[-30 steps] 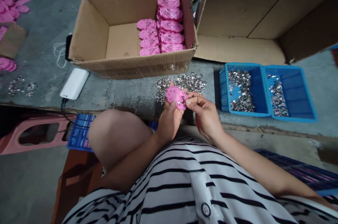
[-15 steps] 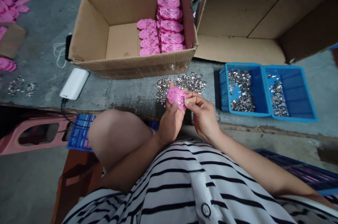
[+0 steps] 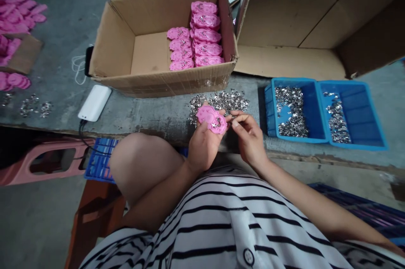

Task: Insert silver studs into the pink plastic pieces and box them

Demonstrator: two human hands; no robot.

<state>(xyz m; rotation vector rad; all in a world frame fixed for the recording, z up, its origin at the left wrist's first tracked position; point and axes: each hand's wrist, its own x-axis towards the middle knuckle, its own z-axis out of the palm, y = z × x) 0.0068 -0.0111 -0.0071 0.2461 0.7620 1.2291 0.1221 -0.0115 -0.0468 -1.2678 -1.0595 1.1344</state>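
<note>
My left hand (image 3: pixel 204 144) grips a pink plastic piece (image 3: pixel 209 116) with a scalloped outline, thumb on its near edge. Small shiny metal bits sit on its right part. Just right of it, my right hand (image 3: pixel 249 136) is closed in a pinch, apart from the pink piece; a tiny dark object seems to be between thumb and forefinger, too small to name. Behind both hands a heap of small silvery metal parts (image 3: pixel 229 100) lies on the grey worktop, partly covered by the left fingers and the pink piece.
Beyond the heap stands a cardboard box (image 3: pixel 158 83) holding stacked pink pieces (image 3: pixel 207 36). To the right are two blue bins (image 3: pixel 319 110) with metal parts and a larger open carton (image 3: pixel 291 60). A white power bank (image 3: pixel 95 103) and more pink pieces (image 3: pixel 20 13) lie left.
My right hand has drawn back to the right, off the pink piece. The left hand still holds the piece, now less covered. The whole view has shifted slightly.
</note>
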